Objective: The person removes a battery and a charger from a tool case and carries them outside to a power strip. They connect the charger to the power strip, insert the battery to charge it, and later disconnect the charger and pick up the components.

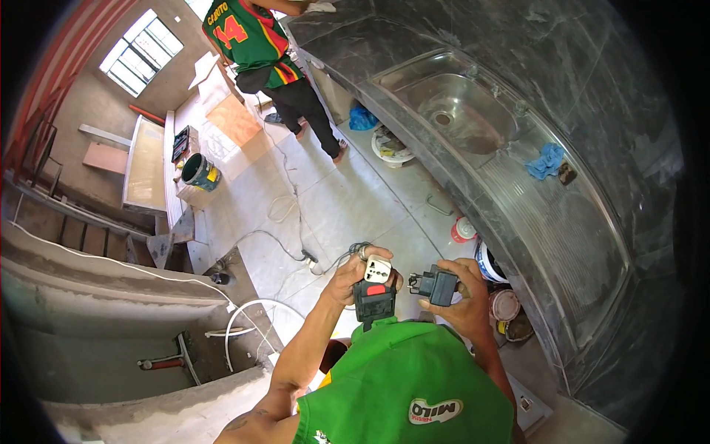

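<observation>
My left hand [346,280] is closed around a white power socket [378,269], its slotted face turned up. Against the socket sits a black block with a red patch [375,300], like a tool battery, also at my left hand. In my right hand [469,300] is a black plug-in power adapter [441,286], gripped by its body. The adapter's prongs point left toward the socket, with a small gap between them. A dark cord [358,250] loops beside my left fingers.
Another person [277,81] stands ahead by the dark counter. A steel sink [473,111] with a blue cloth [546,160] runs along the right. Cords [283,207] trail over the tiled floor. A bucket [201,172] stands left, a white pail [391,148] under the counter.
</observation>
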A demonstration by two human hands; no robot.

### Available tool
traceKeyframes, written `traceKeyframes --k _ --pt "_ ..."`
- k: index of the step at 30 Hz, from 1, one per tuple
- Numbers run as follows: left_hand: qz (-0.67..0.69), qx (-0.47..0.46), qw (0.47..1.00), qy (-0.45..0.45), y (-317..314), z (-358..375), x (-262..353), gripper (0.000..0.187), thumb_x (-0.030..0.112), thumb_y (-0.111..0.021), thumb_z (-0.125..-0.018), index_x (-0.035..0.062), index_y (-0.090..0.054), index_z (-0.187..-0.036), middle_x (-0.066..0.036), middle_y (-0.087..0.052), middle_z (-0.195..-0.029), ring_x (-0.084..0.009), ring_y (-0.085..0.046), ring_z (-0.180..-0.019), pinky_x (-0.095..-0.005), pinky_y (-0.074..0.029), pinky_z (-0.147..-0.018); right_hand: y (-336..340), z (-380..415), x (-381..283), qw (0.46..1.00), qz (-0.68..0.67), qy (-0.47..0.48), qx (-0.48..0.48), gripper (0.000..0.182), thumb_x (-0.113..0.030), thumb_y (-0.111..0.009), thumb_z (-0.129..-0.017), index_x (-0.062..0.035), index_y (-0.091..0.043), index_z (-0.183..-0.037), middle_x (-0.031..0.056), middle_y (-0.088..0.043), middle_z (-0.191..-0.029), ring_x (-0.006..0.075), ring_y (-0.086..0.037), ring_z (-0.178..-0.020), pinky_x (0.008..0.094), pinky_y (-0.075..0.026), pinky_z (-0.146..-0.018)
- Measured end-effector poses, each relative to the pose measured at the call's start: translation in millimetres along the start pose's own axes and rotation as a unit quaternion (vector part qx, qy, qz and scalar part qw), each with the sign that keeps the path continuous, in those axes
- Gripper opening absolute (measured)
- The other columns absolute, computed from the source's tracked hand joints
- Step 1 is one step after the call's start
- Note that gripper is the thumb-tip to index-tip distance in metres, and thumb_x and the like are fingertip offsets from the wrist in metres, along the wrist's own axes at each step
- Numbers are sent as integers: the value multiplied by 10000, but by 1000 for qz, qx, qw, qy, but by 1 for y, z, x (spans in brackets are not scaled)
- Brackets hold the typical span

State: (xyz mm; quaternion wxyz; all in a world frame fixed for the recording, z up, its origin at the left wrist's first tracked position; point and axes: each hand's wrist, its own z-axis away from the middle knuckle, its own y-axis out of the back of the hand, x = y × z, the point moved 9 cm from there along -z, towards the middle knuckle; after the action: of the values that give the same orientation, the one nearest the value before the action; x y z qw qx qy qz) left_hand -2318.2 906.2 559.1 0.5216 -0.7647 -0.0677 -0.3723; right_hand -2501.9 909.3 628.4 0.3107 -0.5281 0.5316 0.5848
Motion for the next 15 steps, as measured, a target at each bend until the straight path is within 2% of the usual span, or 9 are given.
traceKeyframes --k 3,7,9,10,12,15 --pt "-4 13 1000 8 -2 1 0 614 466 -613 -909 47 -454 -1328 -125 -621 -917 -322 -586 -953 -391 -472 -755 -1 1 1 1000 -8 -11 -6 655 -60 -874 -621 30 -576 -1197 96 -465 -1130 186 -563 -1027 303 -520 -884" --pt "-13 16 1000 11 -9 2 2 621 468 -595 -920 38 -442 -1340 -126 -626 -922 -290 -611 -940 -369 -497 -757 -6 6 21 994 -104 -37 12 598 -59 -846 -672 27 -536 -1177 83 -527 -1081 159 -571 -979 296 -492 -877" --pt "-48 105 993 30 -2 5 0 626 476 -569 -933 31 -430 -1351 -121 -632 -929 -247 -637 -925 -346 -521 -785 -5 10 28 988 -145 -54 24 581 -57 -835 -691 23 -518 -1171 77 -552 -1056 150 -576 -958 293 -485 -873" --pt "-42 101 993 31 -6 5 -2 626 476 -569 -933 31 -430 -1351 -121 -632 -929 -247 -637 -925 -346 -521 -785 -7 10 25 983 -172 -56 23 574 -53 -824 -705 17 -503 -1175 73 -573 -1029 145 -585 -941 292 -488 -867" --pt "-79 154 984 36 -2 6 -2 633 483 -542 -946 21 -416 -1361 -115 -637 -931 -221 -649 -924 -328 -530 -811 -7 11 27 979 -196 -58 23 567 -49 -814 -719 10 -487 -1178 69 -594 -1003 141 -594 -924 291 -492 -861" --pt "-102 150 982 43 -10 4 1 623 493 -526 -952 9 -439 -1336 -108 -638 -926 -214 -645 -919 -325 -528 -810 -12 14 38 971 -224 -76 16 534 -96 -810 -754 1 -500 -1177 71 -586 -1015 146 -590 -946 300 -478 -871"
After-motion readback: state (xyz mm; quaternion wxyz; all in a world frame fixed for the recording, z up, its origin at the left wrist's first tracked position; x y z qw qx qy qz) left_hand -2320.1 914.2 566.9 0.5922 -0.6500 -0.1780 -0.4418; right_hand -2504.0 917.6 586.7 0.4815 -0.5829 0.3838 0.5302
